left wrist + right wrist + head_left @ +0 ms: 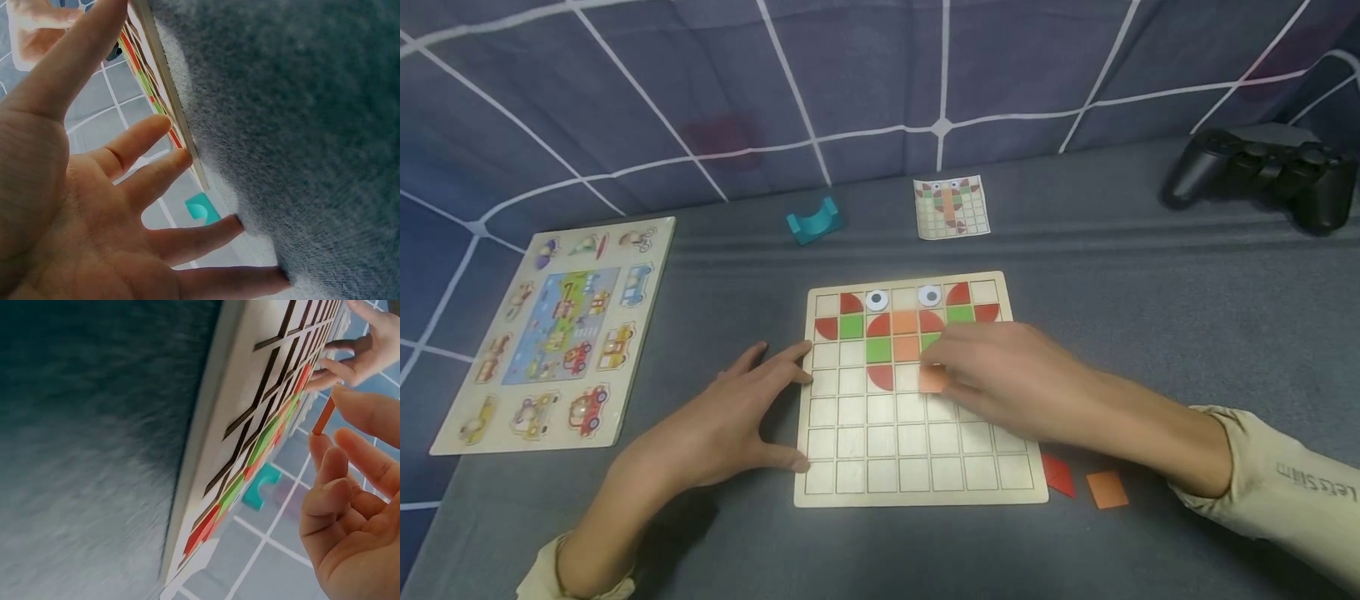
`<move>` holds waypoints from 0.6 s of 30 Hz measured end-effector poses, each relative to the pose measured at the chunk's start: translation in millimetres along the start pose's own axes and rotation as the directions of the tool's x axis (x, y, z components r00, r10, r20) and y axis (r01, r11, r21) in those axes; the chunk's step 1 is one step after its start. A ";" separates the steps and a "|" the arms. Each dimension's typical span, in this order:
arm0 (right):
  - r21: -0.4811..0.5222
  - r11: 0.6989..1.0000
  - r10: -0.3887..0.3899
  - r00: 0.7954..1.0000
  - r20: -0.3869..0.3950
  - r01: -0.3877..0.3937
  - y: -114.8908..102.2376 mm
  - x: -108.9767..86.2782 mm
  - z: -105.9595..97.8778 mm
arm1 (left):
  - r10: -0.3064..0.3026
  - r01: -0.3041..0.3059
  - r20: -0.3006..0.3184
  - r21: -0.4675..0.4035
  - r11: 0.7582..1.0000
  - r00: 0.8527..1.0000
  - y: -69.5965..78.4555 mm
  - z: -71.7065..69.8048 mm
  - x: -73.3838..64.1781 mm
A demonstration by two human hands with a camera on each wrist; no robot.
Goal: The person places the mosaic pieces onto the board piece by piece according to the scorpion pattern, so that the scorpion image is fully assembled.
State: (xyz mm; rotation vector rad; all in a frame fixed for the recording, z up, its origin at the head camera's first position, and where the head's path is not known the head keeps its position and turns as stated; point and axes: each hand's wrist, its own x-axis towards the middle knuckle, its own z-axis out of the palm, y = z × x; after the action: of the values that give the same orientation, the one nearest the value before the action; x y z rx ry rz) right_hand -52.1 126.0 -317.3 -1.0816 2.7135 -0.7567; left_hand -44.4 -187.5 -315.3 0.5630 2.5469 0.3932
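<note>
Right hand [1000, 371] pinched orange square tile [932, 380] over gridded board [917, 498] | left hand [722, 429], fingers spread, touched its left edge | I judged: placing step; next needed squared alignment

Blue white-gridded cloth backdrop [872, 67]; grey cloth-covered tabletop [1112, 292].

Head view above board [913, 442], wrists close

Cream sleeves [1285, 500], wrinkled cuffs [1240, 454], dark lettering [1315, 482] on right
</note>
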 end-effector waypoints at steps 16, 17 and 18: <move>-0.029 0.999 -0.013 1.000 0.017 0.014 -6.2 25.7 16.3 | -0.001 0.001 -0.007 0.004 1.000 1.000 0.5 0.3 -0.9; -0.032 0.999 -0.010 1.000 0.018 0.010 -6.5 26.0 16.8 | -0.002 0.002 -0.007 0.004 1.000 1.000 0.5 0.4 -0.9; -0.034 0.999 -0.008 1.000 0.018 0.008 -6.5 26.5 17.4 | -0.003 0.003 -0.006 0.004 1.000 1.000 0.5 0.4 -0.9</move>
State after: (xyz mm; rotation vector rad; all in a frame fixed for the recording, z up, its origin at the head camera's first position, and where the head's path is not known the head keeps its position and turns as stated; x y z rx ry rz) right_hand -62.7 97.1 -327.4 -1.1017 2.7178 -0.7010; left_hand -43.3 -187.5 -315.2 0.5600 2.5546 0.3895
